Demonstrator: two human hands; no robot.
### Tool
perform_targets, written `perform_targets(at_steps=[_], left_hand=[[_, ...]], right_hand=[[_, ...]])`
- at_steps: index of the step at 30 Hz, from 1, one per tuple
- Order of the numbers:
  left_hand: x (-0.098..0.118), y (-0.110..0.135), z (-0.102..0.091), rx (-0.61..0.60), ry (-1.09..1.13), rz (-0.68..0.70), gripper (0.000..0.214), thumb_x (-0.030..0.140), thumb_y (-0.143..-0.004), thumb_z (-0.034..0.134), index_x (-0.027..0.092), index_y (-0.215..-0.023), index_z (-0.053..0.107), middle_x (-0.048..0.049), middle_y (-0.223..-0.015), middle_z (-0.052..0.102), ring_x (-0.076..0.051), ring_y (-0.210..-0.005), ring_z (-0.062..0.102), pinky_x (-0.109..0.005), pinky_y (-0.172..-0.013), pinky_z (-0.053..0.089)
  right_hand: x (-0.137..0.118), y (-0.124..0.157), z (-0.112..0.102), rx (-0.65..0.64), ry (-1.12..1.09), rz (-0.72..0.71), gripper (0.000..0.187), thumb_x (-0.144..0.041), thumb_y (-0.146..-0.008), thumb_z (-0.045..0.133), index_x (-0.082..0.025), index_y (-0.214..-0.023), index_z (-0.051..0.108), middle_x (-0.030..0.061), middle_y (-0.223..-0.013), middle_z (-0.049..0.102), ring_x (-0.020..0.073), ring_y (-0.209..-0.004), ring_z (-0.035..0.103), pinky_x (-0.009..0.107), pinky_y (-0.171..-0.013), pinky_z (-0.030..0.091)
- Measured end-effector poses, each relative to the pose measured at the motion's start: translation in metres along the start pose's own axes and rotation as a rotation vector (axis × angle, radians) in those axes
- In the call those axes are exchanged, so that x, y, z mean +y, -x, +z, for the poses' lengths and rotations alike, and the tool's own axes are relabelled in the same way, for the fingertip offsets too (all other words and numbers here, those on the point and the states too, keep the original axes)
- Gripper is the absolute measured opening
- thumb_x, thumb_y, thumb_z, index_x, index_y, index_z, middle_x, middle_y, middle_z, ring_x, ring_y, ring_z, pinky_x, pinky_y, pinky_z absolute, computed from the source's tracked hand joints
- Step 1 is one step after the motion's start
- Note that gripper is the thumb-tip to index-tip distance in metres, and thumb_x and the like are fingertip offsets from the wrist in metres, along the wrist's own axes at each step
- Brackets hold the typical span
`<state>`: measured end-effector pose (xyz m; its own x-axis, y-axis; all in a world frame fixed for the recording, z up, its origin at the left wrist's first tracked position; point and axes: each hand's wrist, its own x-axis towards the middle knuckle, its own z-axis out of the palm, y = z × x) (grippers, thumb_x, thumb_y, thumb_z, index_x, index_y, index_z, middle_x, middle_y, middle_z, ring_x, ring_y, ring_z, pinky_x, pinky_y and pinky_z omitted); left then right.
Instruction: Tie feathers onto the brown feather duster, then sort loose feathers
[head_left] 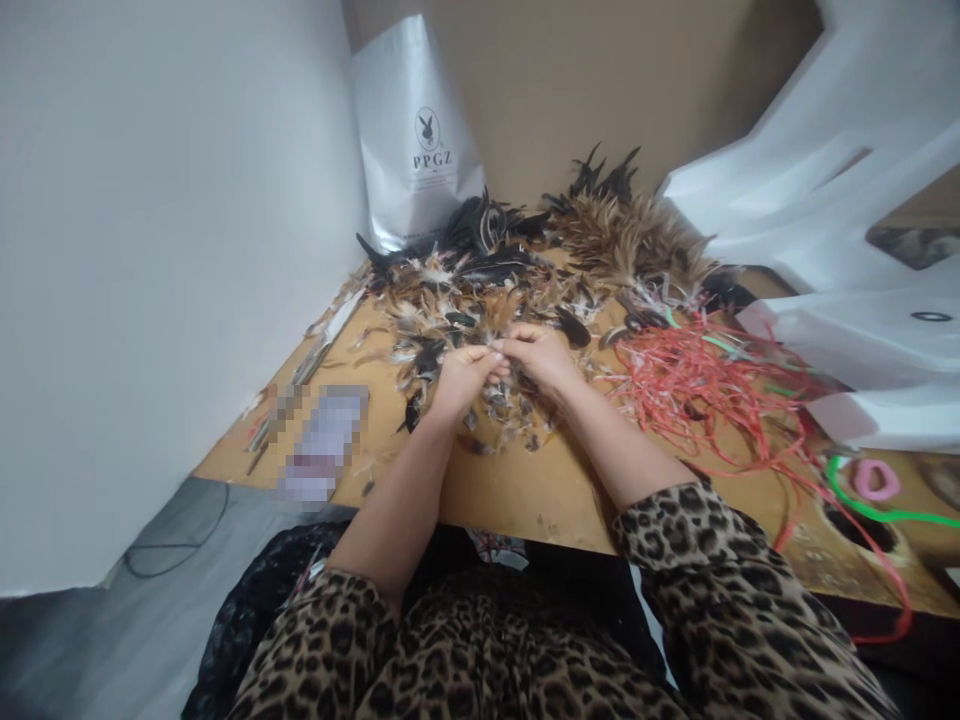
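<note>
My left hand (466, 380) and my right hand (541, 356) meet over the front of a loose feather pile. Thumbs and fingers of both hands are pinched, with the fingertips touching or nearly so. A small tuft of brown feathers (496, 318) rises from between the fingertips; how many it holds I cannot tell. Around and below the hands lie mixed brown, black and whitish feathers (427, 300). Behind them are long black feathers (487, 225), and a thick bundle of brown feathers (637, 235) lies at the back right.
A silver-white bag (420, 130) stands at the back against the wall. Tangled red strips (697, 385) spread to the right, beside white plastic sheeting (862, 330). A pink ring (877, 480) and green strip (844, 490) lie near the right edge. At left is a blurred-out phone-like object (324, 440).
</note>
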<state>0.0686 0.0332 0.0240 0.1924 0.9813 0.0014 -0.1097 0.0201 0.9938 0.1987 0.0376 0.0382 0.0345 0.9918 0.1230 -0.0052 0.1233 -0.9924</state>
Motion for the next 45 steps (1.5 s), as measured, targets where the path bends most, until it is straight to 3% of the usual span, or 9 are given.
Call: perform_targets(at_steps=[5, 10, 15, 20, 29, 33, 36, 40, 45], left_hand=[[0.0, -0.002, -0.002, -0.013, 0.028, -0.036, 0.012, 0.021, -0.07, 0.065, 0.011, -0.064, 0.067, -0.004, -0.06, 0.065, -0.007, -0.05, 0.056, -0.019, -0.053, 0.043], [0.002, -0.007, -0.008, 0.043, 0.373, -0.179, 0.009, 0.019, -0.07, 0.069, 0.011, -0.073, 0.066, -0.0046, -0.068, 0.068, -0.009, -0.062, 0.062, -0.018, -0.06, 0.044], [0.002, -0.01, -0.016, 0.013, 0.544, -0.262, 0.009, 0.017, -0.076, 0.064, 0.013, -0.083, 0.067, -0.0063, -0.086, 0.071, -0.011, -0.076, 0.066, -0.022, -0.073, 0.047], [0.0, -0.007, -0.012, -0.038, 0.512, -0.282, 0.012, 0.02, -0.075, 0.066, 0.015, -0.086, 0.067, -0.0065, -0.091, 0.071, -0.012, -0.081, 0.066, -0.026, -0.082, 0.046], [-0.002, -0.006, -0.009, -0.022, 0.386, -0.223, 0.016, 0.024, -0.068, 0.073, 0.012, -0.078, 0.068, -0.0057, -0.078, 0.071, -0.008, -0.065, 0.063, -0.021, -0.069, 0.047], [0.002, -0.009, -0.017, 0.101, 0.37, -0.139, 0.016, 0.026, -0.071, 0.07, 0.013, -0.078, 0.066, -0.0075, -0.086, 0.071, -0.01, -0.074, 0.065, -0.018, -0.069, 0.046], [0.012, -0.011, -0.026, 0.184, 0.396, -0.059, 0.015, 0.025, -0.074, 0.068, 0.012, -0.081, 0.065, -0.0072, -0.088, 0.071, -0.01, -0.077, 0.066, -0.016, -0.066, 0.046], [0.018, -0.014, -0.036, 0.201, 0.413, -0.003, 0.014, 0.023, -0.075, 0.067, 0.012, -0.082, 0.065, -0.0058, -0.082, 0.071, -0.008, -0.07, 0.065, -0.014, -0.06, 0.045], [0.006, -0.019, -0.042, 0.224, 0.488, 0.014, 0.008, 0.019, -0.077, 0.063, 0.011, -0.081, 0.063, -0.0037, -0.076, 0.069, -0.006, -0.063, 0.063, -0.013, -0.053, 0.043]], right_hand=[[0.004, -0.003, -0.003, -0.073, -0.038, 0.027, 0.03, -0.041, -0.058, 0.072, -0.015, -0.055, 0.056, -0.0049, -0.052, 0.053, 0.0072, -0.052, 0.044, 0.022, -0.056, 0.035], [0.008, -0.004, -0.002, -0.106, 0.064, -0.048, 0.031, -0.04, -0.062, 0.07, -0.016, -0.081, 0.066, 0.0014, -0.075, 0.067, 0.0134, -0.067, 0.059, 0.028, -0.069, 0.046], [0.002, 0.0, -0.005, -0.131, 0.586, -0.404, 0.037, -0.032, -0.072, 0.064, -0.018, -0.106, 0.063, 0.008, -0.103, 0.067, 0.0198, -0.092, 0.061, 0.033, -0.083, 0.044], [-0.004, 0.004, -0.005, -0.101, 1.077, -0.58, 0.029, -0.031, -0.079, 0.057, -0.017, -0.103, 0.063, 0.0106, -0.099, 0.068, 0.0252, -0.094, 0.06, 0.037, -0.085, 0.037], [-0.011, 0.011, -0.003, -0.045, 1.087, -0.48, 0.025, -0.035, -0.08, 0.054, -0.018, -0.095, 0.066, 0.0071, -0.09, 0.069, 0.0217, -0.087, 0.059, 0.031, -0.079, 0.034], [-0.013, 0.006, -0.009, -0.075, 1.018, -0.391, 0.026, -0.031, -0.075, 0.058, -0.019, -0.096, 0.066, 0.0051, -0.09, 0.069, 0.0191, -0.082, 0.059, 0.028, -0.073, 0.038], [-0.013, 0.002, -0.015, -0.13, 1.038, -0.311, 0.017, -0.027, -0.073, 0.058, -0.021, -0.084, 0.069, 0.0032, -0.084, 0.069, 0.0168, -0.076, 0.059, 0.026, -0.069, 0.039], [-0.015, 0.004, -0.015, -0.226, 1.086, -0.236, 0.013, -0.025, -0.072, 0.056, -0.02, -0.071, 0.068, 0.002, -0.071, 0.068, 0.0147, -0.066, 0.057, 0.025, -0.061, 0.035], [-0.011, 0.009, -0.005, -0.234, 1.107, -0.265, 0.015, -0.024, -0.073, 0.054, -0.02, -0.073, 0.068, 0.0029, -0.075, 0.068, 0.0146, -0.068, 0.057, 0.024, -0.062, 0.036]])
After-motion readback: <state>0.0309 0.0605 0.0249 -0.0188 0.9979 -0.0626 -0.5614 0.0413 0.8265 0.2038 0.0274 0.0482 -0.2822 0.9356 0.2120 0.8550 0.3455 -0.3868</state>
